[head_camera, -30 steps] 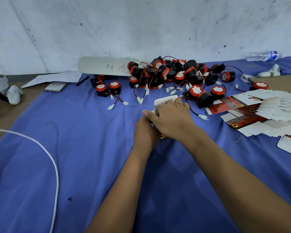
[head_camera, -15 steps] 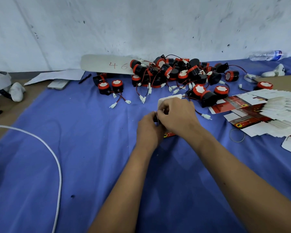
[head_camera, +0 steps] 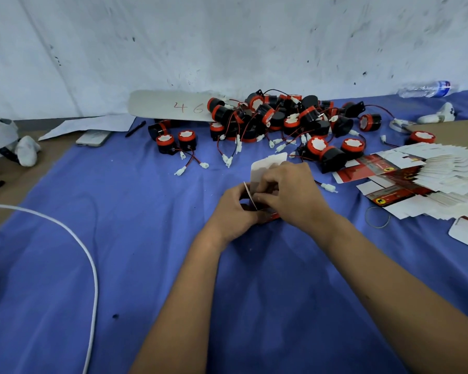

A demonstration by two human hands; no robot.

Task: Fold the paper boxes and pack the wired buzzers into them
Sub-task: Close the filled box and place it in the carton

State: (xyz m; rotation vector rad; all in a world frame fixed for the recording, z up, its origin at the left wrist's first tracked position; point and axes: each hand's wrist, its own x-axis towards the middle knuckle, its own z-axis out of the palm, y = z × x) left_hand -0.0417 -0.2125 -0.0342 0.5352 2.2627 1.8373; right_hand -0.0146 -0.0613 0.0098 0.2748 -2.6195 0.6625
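- Blue cloth (head_camera: 152,238) covers the worktop, which runs back to a scuffed white wall (head_camera: 227,44).
- Both hands meet near the middle of the cloth around one paper box (head_camera: 265,164), whose white flap stands up above the knuckles while a red printed edge shows below them.
- The left hand (head_camera: 233,211) grips the box from the left side, fingers curled round its lower part; a thin side flap sticks up just beside its thumb.
- The right hand (head_camera: 289,193) lies over the box from the right, its fingers (head_camera: 265,184) curled and pinching the flap at the box's open end.
- What the box holds inside is hidden by the hands.
- The pile of wired buzzers (head_camera: 276,117), black with red rims and white connectors on red-and-black leads, lies behind the hands against the wall.
- Two more buzzers (head_camera: 176,140) sit a little apart at the pile's left.
- A fanned stack of flat boxes (head_camera: 427,179), white with red and black print, lies to the right of the hands.
- A white board marked "46" (head_camera: 170,105) rests behind the pile.
- A phone (head_camera: 93,137), a pen (head_camera: 135,128) and a sheet of paper (head_camera: 92,125) lie at the far left.
- A white cable (head_camera: 89,265) curves across the cloth on the left.
- A plastic bottle (head_camera: 424,89) lies on its side at the far right.
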